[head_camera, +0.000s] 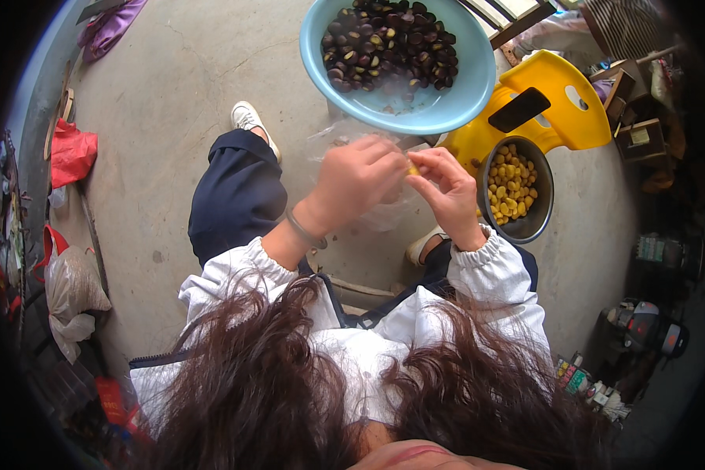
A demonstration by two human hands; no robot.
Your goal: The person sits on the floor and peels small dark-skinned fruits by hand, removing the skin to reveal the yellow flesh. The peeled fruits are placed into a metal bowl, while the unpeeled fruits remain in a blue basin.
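Between my two hands is a small yellow peeled chestnut (413,170), partly covered by fingers. My left hand (358,176) is curled with its back to me, its fingertips at the nut. From the other side, the thumb and fingers of my right hand (446,185) pinch it. A clear plastic bag (388,216) lies under my hands, largely hidden. Beyond them, a light blue basin (476,76) holds many dark brown chestnuts (388,44), some with yellow flesh showing. Right of my right hand, a dark metal bowl (545,208) contains yellow peeled chestnuts (508,182).
A yellow plastic chair (581,117) stands beside the bowl, with a black smartphone (519,110) on it. Wooden furniture (640,141) is at the right. Along the left wall are a red bag (73,153) and a filled plastic sack (73,288). The floor (153,147) is concrete.
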